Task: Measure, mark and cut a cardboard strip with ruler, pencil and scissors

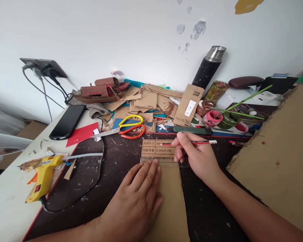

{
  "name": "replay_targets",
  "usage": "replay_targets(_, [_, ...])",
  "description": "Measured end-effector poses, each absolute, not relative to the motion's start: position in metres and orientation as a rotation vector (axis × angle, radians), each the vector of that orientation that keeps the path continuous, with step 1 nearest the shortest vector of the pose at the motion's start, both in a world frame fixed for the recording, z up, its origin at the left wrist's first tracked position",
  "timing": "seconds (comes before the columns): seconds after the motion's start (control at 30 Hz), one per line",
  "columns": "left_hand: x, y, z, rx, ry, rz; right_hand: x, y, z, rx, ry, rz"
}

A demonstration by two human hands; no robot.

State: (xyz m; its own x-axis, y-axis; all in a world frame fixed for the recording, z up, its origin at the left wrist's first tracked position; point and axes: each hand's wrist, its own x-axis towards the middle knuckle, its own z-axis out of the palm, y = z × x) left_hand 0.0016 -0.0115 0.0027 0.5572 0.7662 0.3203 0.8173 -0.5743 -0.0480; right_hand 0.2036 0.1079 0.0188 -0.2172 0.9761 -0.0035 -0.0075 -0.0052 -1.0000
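A strip of brown cardboard (173, 205) with printed characters at its far end lies lengthwise in front of me on the dark mat. Across it rests a clear ruler (169, 161). My left hand (137, 195) lies flat on the strip, its fingertips pressing the ruler's near edge. Between the thumb and fingers of my right hand (198, 158) is a red and black pencil (204, 143), held nearly level over the printed end. The pencil's point is directed left; I cannot tell whether it touches the cardboard.
Left lie a yellow glue gun (44, 176) with its cord and a black phone (68, 122). Scissors (127, 127), a green utility knife (192, 130), cardboard scraps (148, 99) and a model boat (99, 92) fill the back. Paint jars (213, 118), a thermos (208, 69) and large cardboard (277, 158) stand right.
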Motion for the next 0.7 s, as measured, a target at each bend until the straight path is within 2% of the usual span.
replay_targets(0.7, [0.0014, -0.0119, 0.0023, -2.6, -1.359, -0.432, 0.2036, 0.1067, 0.0188, -1.106, -1.372, 1.39])
